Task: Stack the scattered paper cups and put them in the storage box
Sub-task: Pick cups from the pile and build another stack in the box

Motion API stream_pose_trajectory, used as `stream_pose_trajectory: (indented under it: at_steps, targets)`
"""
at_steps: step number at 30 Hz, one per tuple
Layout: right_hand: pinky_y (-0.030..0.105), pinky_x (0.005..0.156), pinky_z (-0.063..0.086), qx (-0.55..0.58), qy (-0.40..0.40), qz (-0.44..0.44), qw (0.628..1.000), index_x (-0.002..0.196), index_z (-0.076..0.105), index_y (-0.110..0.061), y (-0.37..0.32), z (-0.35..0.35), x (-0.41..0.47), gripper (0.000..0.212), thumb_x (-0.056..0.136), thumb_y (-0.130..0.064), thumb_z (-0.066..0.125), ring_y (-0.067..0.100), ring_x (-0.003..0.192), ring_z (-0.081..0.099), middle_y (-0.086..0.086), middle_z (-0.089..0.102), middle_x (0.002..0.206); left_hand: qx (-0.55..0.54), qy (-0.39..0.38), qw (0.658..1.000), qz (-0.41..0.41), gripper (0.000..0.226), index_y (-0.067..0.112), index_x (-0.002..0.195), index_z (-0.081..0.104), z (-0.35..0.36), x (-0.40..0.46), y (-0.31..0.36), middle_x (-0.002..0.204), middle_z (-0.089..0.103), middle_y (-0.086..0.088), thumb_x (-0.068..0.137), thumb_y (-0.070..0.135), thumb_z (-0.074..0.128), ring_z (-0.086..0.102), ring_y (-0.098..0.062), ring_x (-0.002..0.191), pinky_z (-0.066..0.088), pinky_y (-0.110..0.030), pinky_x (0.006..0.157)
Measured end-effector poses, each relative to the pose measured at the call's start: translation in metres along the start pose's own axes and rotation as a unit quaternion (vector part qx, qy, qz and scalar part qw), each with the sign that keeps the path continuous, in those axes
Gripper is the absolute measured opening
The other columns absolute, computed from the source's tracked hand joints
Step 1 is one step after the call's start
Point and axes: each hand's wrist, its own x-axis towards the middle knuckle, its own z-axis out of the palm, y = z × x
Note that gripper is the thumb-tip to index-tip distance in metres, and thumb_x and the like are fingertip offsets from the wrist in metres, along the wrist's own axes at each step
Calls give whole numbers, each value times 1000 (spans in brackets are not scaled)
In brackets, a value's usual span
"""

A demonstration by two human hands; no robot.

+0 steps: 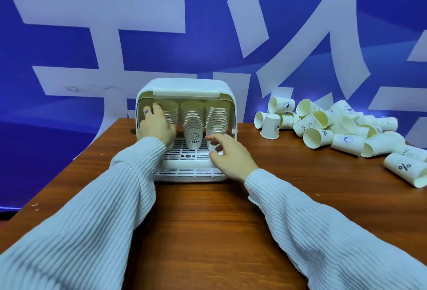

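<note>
paper cup stack [170,114] under left hand [155,125], inside storage box [184,86]

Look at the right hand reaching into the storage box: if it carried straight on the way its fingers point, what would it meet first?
Probably the right-hand cup stack. The right hand points into the storage box, its fingers already at the stack's bottom cup, though depth is unclear.
</note>
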Motion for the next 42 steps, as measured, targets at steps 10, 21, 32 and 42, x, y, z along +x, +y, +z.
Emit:
stream_pose_trajectory:
  at_steps: [10,21,32,42]
  targets:
    - [34,102,51,54,22,-22,998,134,62,-32,10,1,1,41,94,-25,55,3,113,59,-12,63,127,-42,2,998,38,84,9,157,22,8,-1,-3,156,30,-26,94,45,63,39,-45,140,37,-61,111]
    - [39,74,53,100,129,11,987,88,69,-27,9,-6,-8,17,90,-24,52,11,80,62,-8,67,87,-221,0,929,297,20,12,112,70,24,-96,61,107,71,-5,96,16,59,68,-23,100,53,-44,92]
    - [46,88,54,5,165,146,976,102,74,-30,111,-99,-106,24,89,-21,56,15,93,65,-9,70,100,-265,-130,889,349,23,19,116,69,95,-172,179,112,69,1,98,26,56,65,-20,106,54,-46,93]
    - [39,106,47,-56,292,301,906,122,69,-30,215,-214,-203,33,91,-22,59,19,121,58,-2,62,133,-341,-256,829,363,62,31,152,37,153,-265,301,134,51,5,94,28,60,60,-6,105,52,-44,97]
